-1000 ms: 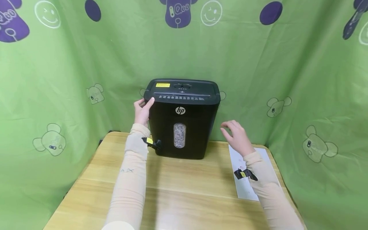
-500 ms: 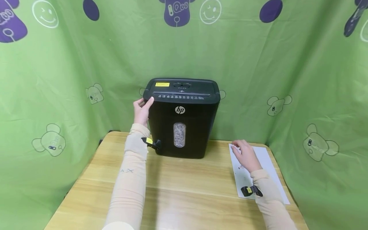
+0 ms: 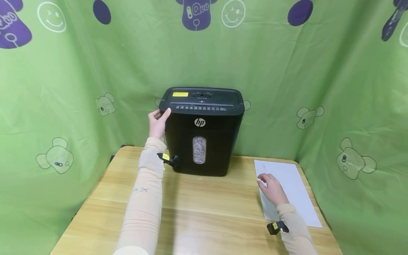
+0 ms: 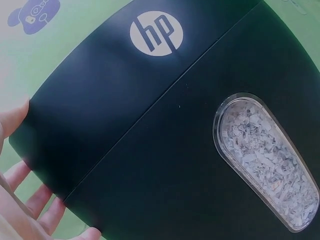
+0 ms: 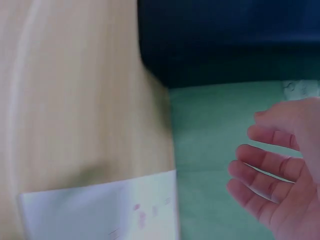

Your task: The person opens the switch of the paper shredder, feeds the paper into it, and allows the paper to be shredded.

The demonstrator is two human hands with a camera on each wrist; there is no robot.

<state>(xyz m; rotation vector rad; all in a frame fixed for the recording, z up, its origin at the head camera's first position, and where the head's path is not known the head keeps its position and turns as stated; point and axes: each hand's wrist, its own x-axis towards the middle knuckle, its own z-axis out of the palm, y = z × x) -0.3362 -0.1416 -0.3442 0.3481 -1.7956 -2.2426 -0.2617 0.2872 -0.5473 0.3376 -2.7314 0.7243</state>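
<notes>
A black HP paper shredder [image 3: 216,141] stands upright on the table, paper shreds showing through its front window [image 4: 270,165]. My left hand [image 3: 157,124] touches its upper left side, the thumb at the front corner and the fingertips spread along the side edge in the left wrist view. My right hand [image 3: 272,189] hovers over the left part of a white sheet of paper [image 3: 296,187]. Its fingers are loosely bent with nothing between them in the right wrist view [image 5: 280,170]. Small reddish marks show on the paper [image 5: 100,210] there.
The wooden table [image 3: 204,209] has a rounded far right corner just beyond the paper. A green printed curtain [image 3: 274,88] closes in the back and both sides, right behind the shredder.
My right hand has come down and toward me, from beside the shredder to over the white paper, uncovering more of the sheet. The left hand and shredder stay put.
</notes>
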